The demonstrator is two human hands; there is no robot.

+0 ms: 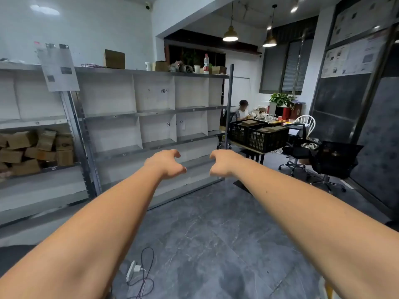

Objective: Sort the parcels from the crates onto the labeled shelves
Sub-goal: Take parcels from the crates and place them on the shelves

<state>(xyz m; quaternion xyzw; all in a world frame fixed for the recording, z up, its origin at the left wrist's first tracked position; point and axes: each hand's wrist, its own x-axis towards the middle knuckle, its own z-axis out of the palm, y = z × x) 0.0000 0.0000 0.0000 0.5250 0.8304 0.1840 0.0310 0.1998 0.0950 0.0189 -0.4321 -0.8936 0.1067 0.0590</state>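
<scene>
A grey metal shelving unit [138, 114] is standing along the white wall, its white-backed compartments split by upright dividers. A second shelving unit [32, 124] is standing just beside it on the left, and a heap of brown cardboard parcels [36, 151] is lying on one of its lower shelves. Along the top board, a cardboard box [114, 59], a white cup [148, 66] and a water bottle [206, 63] are sitting. Two black crates [258, 134] holding parcels are resting on a low table [248, 147] past the shelving's right end. A white power strip [131, 271] with its cable is lying on the grey marbled floor [216, 234].
</scene>
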